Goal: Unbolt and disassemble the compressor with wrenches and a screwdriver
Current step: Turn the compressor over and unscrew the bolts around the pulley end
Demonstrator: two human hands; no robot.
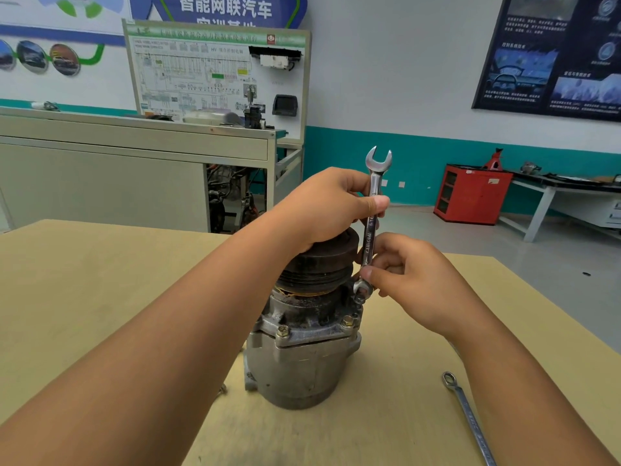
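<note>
The grey metal compressor (302,358) stands upright on the wooden table (100,297), its dark pulley on top. A chrome open-end wrench (372,230) stands nearly vertical beside the pulley, its lower jaw on a bolt (359,299) at the compressor's upper right flange. My left hand (322,210) rests over the pulley and pinches the wrench's upper shaft. My right hand (413,280) pinches the wrench's lower shaft just above the bolt. Two brass-coloured bolts (283,331) show on the front flange.
A second wrench (467,415) lies on the table at the lower right, near my right forearm. Beyond the table stand a grey cabinet bench (134,169), a training board, a red cabinet (470,193) and a white workbench at the right.
</note>
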